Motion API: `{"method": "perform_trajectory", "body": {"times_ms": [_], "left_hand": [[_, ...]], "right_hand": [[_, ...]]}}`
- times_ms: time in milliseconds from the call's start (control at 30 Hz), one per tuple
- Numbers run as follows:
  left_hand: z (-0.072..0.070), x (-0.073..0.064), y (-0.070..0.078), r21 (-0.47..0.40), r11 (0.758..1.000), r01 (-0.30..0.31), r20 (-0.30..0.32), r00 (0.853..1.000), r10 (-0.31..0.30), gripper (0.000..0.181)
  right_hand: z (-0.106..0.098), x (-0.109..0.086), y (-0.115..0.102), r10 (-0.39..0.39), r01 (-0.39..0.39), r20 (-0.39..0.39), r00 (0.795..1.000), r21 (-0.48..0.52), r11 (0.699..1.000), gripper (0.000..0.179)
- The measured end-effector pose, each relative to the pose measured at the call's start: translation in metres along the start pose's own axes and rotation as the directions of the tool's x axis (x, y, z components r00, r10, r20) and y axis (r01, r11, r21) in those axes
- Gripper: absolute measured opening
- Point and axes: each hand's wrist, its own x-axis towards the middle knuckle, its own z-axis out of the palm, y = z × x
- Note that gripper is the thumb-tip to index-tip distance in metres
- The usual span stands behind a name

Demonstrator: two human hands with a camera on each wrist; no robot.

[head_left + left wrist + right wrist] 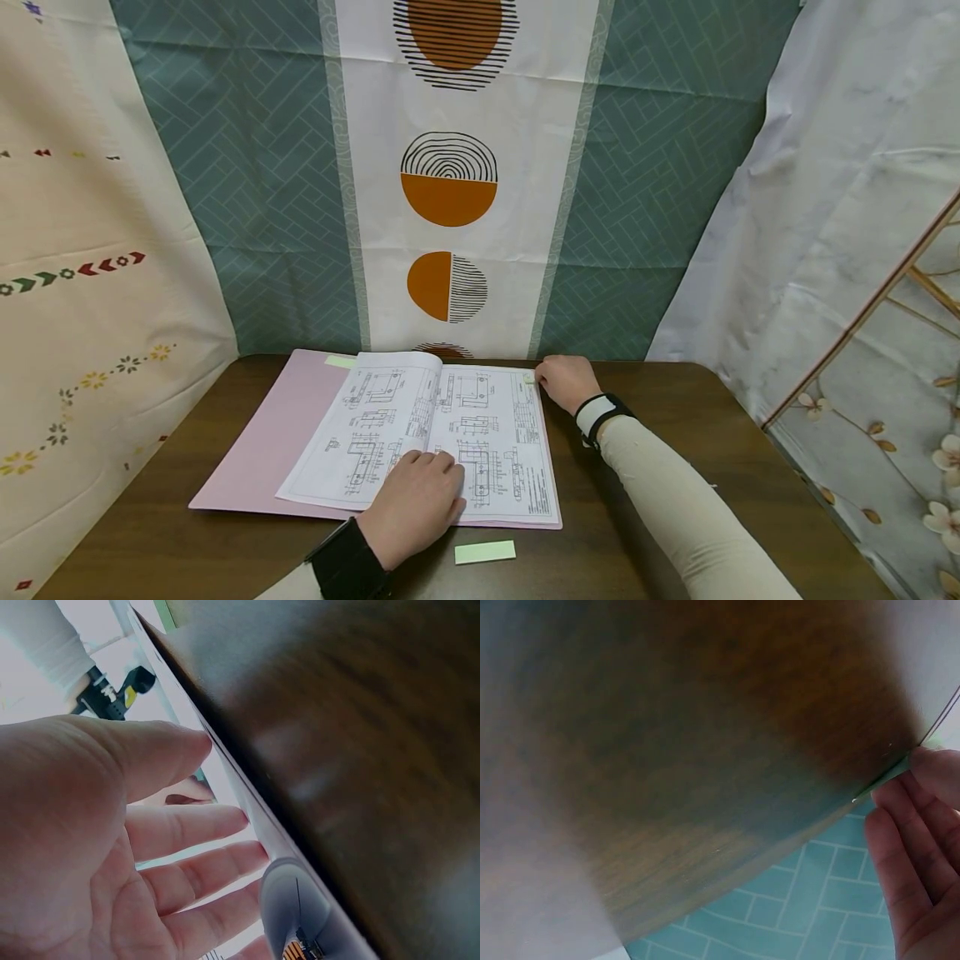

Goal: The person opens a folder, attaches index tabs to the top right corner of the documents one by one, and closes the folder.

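Note:
An open pink folder [255, 450] lies on the table, with a booklet of technical drawings [517, 467] spread open over it. My left hand [420, 496] rests at the booklet's lower middle; in the left wrist view its fingers [199, 829] extend loosely and their tips touch the paper. At the top right corner of the right page, my right hand [567, 382] pinches a light green sticky note [885, 778] between thumb and fingers, right at the page edge. Part of that note is hidden by the thumb.
Another light green sticky note [485, 552] lies on the brown table [660, 500] in front of the folder. A third green note [340, 361] shows at the folder's top left. Patterned cloth [277, 208] hangs behind the table's far edge.

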Motion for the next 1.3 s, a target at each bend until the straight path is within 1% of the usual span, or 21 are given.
{"method": "perform_trajectory", "body": {"times_ms": [133,333,433,567,667,767,833,900,1000,1167,1300], "left_hand": [[0.000,0.001,0.000,0.002,1.000,-0.002,0.001,1.000,0.002,0.036],[0.002,0.002,-0.003,0.001,1.000,-0.010,-0.010,1.000,0.010,0.035],[0.001,0.002,-0.004,-0.003,1.000,-0.010,-0.012,1.000,0.009,0.034],[-0.001,0.006,-0.006,0.008,1.000,-0.020,0.012,1.000,0.020,0.034],[-0.009,0.013,-0.007,0.025,0.999,-0.045,0.040,0.998,0.044,0.031],[-0.020,0.025,-0.007,0.034,0.997,-0.068,0.070,0.995,0.065,0.029],[-0.026,0.037,-0.008,0.041,0.996,-0.075,0.088,0.994,0.072,0.028],[-0.029,0.051,-0.008,0.045,0.996,-0.077,0.117,0.991,0.071,0.029],[-0.029,0.074,-0.008,0.058,0.995,-0.076,0.150,0.986,0.066,0.032],[-0.016,0.109,-0.009,0.106,0.990,-0.092,0.163,0.984,0.074,0.039],[0.000,0.130,-0.010,0.115,0.988,-0.101,0.186,0.979,0.078,0.050]], "right_hand": [[0.000,0.000,0.001,-0.002,0.002,-0.004,1.000,0.003,1.000,0.015],[0.002,-0.001,0.001,-0.019,0.019,-0.040,0.999,-0.004,1.000,0.016],[0.002,0.000,0.002,-0.029,0.029,-0.046,0.999,-0.005,1.000,0.015],[0.002,0.001,0.002,-0.030,0.030,-0.036,0.999,-0.005,1.000,0.014],[0.003,0.002,0.003,-0.028,0.027,-0.030,0.999,-0.007,1.000,0.014],[0.002,0.002,0.003,-0.025,0.025,-0.022,0.999,-0.005,1.000,0.012],[0.002,0.002,0.004,-0.023,0.023,-0.017,1.000,0.000,1.000,0.011],[0.001,0.002,0.004,-0.021,0.021,-0.016,1.000,0.001,1.000,0.010],[0.002,0.002,0.004,-0.019,0.020,-0.018,1.000,0.006,1.000,0.011],[0.004,0.000,0.004,-0.018,0.018,-0.009,1.000,0.031,0.999,0.012],[0.003,-0.003,0.003,-0.015,0.017,-0.020,1.000,0.057,0.998,0.012]]}}
